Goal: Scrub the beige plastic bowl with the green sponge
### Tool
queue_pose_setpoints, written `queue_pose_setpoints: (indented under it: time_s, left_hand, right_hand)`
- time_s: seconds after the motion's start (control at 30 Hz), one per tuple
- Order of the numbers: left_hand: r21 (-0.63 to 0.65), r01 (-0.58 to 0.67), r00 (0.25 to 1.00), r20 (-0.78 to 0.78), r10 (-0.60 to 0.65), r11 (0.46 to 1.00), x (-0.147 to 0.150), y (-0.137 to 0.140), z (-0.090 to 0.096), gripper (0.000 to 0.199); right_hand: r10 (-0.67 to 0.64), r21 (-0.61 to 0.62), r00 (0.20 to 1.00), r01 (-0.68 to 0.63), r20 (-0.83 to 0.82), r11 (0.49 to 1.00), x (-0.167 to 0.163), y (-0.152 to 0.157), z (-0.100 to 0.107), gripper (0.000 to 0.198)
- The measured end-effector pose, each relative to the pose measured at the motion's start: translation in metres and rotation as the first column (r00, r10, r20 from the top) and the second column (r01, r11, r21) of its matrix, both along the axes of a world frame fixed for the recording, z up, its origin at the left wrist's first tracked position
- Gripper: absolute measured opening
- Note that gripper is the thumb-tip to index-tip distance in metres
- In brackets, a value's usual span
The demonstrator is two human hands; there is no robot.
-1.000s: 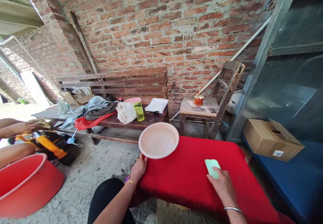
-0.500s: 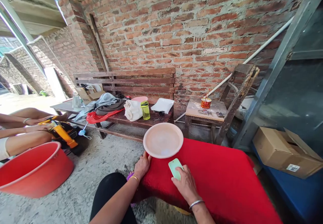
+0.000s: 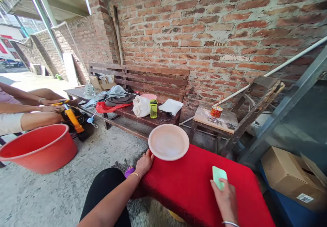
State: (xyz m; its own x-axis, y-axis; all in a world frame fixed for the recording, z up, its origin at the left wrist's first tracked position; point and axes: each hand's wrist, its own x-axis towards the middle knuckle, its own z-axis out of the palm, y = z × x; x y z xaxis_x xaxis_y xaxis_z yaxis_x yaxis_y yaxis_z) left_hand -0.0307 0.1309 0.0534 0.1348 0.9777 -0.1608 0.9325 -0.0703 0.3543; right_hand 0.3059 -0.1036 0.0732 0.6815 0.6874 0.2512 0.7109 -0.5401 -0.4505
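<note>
A pale pink, shallow round basin (image 3: 168,141) sits at the far left end of a table covered by a red cloth (image 3: 184,182). My left hand (image 3: 143,164) rests on the cloth's left edge just below the basin, fingers stretched forward. Whether its fingertips touch the rim I cannot tell. Over the right part of the cloth, my right hand (image 3: 226,196) grips a flat mint-green plastic piece (image 3: 219,176) with rounded corners, thumb and fingers closed at its lower end. My palm hides part of that piece.
Behind the table stands a wooden bench (image 3: 143,80) with a white cloth bag (image 3: 141,106) and a green bottle (image 3: 153,108). A chair (image 3: 204,112) holds a red tub (image 3: 216,110). Left are a red basin (image 3: 51,155) and a seated person (image 3: 28,112). A cardboard box (image 3: 288,172) stands right.
My right hand has moved right across the red cloth with the mint-green piece, away from the pink basin. My left hand stays by the basin. The view has turned slightly.
</note>
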Motion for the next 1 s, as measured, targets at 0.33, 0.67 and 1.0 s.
queue_pose_setpoints:
  time_s: [0.33, 0.67, 1.0]
  left_hand:
    - [-0.003, 0.003, 1.0, -0.004, -0.003, 1.0, 0.0, -0.002, 0.005, 0.052]
    - [0.006, -0.022, 0.999, -0.039, 0.022, 1.0, 0.002, -0.008, 0.016, 0.055]
    - [0.002, -0.017, 1.0, -0.021, 0.017, 1.0, 0.001, -0.008, 0.016, 0.056]
  right_hand:
    - [0.113, -0.166, 0.993, -0.107, 0.03, 0.98, 0.002, 0.036, 0.01, 0.031]
    - [0.058, 0.066, 0.997, -0.055, -0.054, 0.996, 0.037, -0.053, 0.005, 0.036]
    - [0.629, -0.148, 0.778, -0.621, 0.007, 0.77, -0.175, 0.041, 0.018, 0.025]
